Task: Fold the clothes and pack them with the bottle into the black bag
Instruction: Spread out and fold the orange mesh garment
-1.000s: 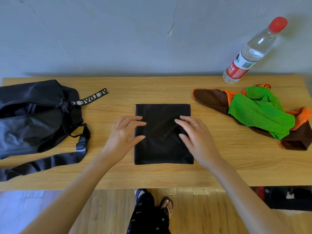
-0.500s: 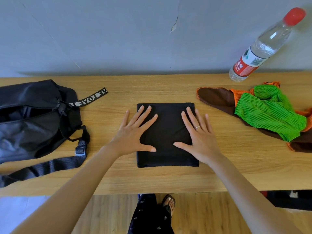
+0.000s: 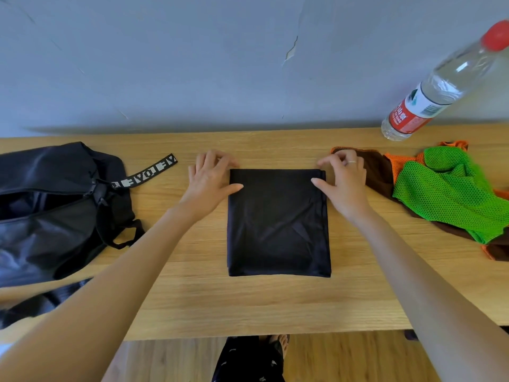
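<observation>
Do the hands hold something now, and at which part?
Both grip the folded black cloth at its far corners: left hand the far-left one, right hand the far-right one, thumbs on top.

Single head-worn wide-angle view, looking forward and steeply down from above the near edge of the wooden table; the lens faces the grey wall behind the table, which fills the upper third of the frame; both forearms enter from the lower corners, and the floor and a foot show beneath the near table edge; the camera sits close, within arm's reach of the tabletop; wide-angle distortion tilts the bottle at the right margin; no second view shares the scene.
</observation>
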